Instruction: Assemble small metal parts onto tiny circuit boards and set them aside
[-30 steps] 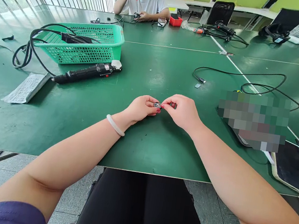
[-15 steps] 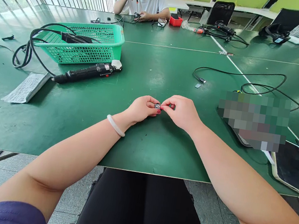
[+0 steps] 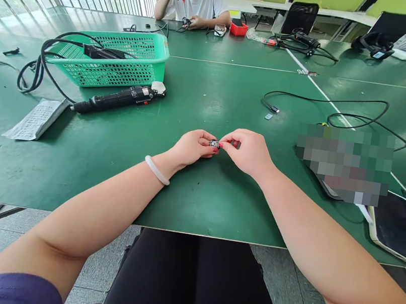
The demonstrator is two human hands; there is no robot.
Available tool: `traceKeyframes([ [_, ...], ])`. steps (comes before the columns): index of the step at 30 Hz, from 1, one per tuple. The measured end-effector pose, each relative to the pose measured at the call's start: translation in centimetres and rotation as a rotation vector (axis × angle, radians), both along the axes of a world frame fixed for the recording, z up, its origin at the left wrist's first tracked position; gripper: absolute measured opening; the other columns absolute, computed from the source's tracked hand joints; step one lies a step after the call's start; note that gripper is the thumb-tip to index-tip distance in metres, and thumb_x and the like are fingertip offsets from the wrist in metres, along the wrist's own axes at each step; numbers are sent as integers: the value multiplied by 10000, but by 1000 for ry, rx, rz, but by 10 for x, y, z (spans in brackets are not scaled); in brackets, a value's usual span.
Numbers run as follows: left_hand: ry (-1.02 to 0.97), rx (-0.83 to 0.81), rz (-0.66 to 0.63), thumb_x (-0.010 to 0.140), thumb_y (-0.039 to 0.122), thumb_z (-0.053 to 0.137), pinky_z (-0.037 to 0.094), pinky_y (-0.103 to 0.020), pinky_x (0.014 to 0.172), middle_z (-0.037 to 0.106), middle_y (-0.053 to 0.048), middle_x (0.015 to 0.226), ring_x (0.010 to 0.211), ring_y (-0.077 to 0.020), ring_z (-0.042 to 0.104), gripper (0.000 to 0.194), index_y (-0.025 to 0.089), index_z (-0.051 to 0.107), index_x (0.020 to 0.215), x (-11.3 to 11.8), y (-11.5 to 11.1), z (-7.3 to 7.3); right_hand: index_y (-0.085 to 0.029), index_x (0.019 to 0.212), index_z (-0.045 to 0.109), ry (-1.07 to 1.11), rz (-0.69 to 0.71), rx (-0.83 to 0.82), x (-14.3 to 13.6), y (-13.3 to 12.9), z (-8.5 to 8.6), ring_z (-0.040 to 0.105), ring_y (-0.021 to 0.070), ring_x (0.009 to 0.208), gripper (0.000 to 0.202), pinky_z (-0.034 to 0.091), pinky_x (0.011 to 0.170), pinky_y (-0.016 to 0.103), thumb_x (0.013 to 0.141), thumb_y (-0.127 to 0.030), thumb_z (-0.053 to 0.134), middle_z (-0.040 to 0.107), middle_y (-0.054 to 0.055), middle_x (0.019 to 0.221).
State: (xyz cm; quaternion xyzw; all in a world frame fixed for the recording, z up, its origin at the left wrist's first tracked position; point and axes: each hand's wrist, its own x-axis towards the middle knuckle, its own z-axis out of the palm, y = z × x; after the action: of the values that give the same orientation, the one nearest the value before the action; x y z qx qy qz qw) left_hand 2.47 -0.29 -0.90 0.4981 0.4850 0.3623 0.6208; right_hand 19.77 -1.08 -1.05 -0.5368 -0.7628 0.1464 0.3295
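Near the middle of the table, my left hand [image 3: 193, 147] pinches a small black-and-silver part [image 3: 214, 143], too small to tell its kind. My right hand [image 3: 246, 149] is closed too, thumb and forefinger pinching the right end of that same part. Both hands meet low over the green tabletop [image 3: 211, 199], and the fingertips hide much of the part. A white band [image 3: 157, 170] circles my left wrist.
To the left lie a black electric screwdriver [image 3: 119, 99], a folded paper [image 3: 35, 119] and a green basket [image 3: 124, 66] with a cable. At right are a thin cable [image 3: 359, 101], a blurred item [image 3: 342, 165] and a tablet [image 3: 400, 227]. Across the table sits a person [image 3: 195, 1].
The small part has tilted slightly between my fingers, and my right fingertips have shifted a little. My left hand stays nearly still. Across the table, the person's raised hand moved slightly.
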Motion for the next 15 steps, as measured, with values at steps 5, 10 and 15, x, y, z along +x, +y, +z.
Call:
traceKeyframes([
  [5, -51, -20, 21, 743, 14, 730, 530, -329, 829, 715, -33, 722, 728, -116, 684, 206, 117, 588, 851, -1, 0, 0, -211, 934, 751, 20, -7, 2, 2, 3, -2, 581, 178, 712, 193, 440, 666, 332, 793, -314, 668, 697, 48, 840],
  [10, -61, -17, 26, 747, -26, 699, 533, -320, 831, 713, -19, 719, 688, -96, 673, 218, 118, 577, 857, 0, 1, 0, -230, 990, 765, -18, 25, -44, 2, 5, -6, 584, 180, 755, 248, 432, 692, 328, 762, -302, 700, 697, 42, 873],
  [15, -48, 11, 8, 745, -1, 712, 542, -309, 798, 716, -24, 730, 703, -107, 682, 226, 128, 564, 856, -1, 2, -1, -244, 887, 779, -15, 45, -30, -1, 4, -6, 571, 172, 749, 166, 417, 693, 320, 803, -282, 641, 699, 34, 843],
])
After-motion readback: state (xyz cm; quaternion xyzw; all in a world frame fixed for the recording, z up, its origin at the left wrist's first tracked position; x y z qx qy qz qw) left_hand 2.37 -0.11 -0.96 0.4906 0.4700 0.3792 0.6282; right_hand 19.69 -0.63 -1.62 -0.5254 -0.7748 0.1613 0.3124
